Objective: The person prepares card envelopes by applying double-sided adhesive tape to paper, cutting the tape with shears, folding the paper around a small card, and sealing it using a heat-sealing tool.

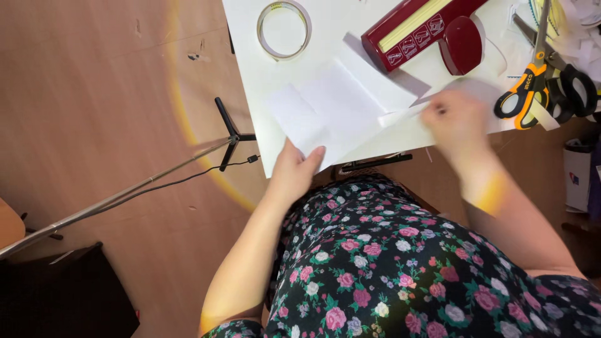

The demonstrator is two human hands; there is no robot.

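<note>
My left hand [298,168] grips the near edge of a folded white paper sheet [341,109] at the front edge of the white table [253,69]. Its thumb lies on top of the paper. My right hand [456,119] is blurred with motion at the paper's right end, where it touches a thin white strip [400,114]. I cannot tell whether its fingers pinch the strip. Just beyond that hand stands a dark red tape dispenser [432,28].
A roll of clear tape [285,28] lies at the table's far left. Orange-handled scissors [529,87] and black-handled scissors [573,84] rest at the right among paper scraps. A black tripod stand [228,134] with a cable stands on the wooden floor at the left.
</note>
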